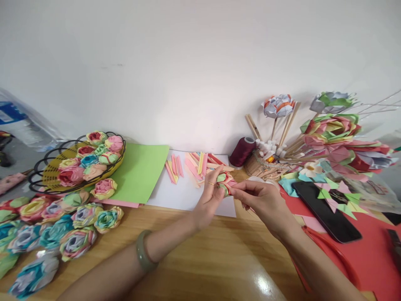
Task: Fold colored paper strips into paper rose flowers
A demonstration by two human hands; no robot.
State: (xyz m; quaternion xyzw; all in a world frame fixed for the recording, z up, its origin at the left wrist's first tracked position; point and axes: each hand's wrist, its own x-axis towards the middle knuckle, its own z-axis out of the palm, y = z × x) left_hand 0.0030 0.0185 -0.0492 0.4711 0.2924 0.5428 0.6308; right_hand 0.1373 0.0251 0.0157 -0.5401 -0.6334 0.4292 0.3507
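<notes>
Between my two hands, above the table, is a small paper flower [226, 180] in pink, red and green. My left hand [210, 194] is closed round its left side, with the fingers behind and the thumb in front. At its right side my right hand [258, 198] pinches the flower's edge between thumb and fingertips. Part of the flower is hidden by the fingers. Just behind the hands lie folded paper strips [200, 164] in pink, yellow and red on a white sheet [175, 198].
At left, a yellow basket [52, 173] holds paper flowers, with more flowers [78, 242] before it. A green sheet [139, 171] lies beside it. At right are a thread spool [242, 151], a stick-filled holder [261, 169], a black phone [328, 213] and red-handled scissors [338, 255].
</notes>
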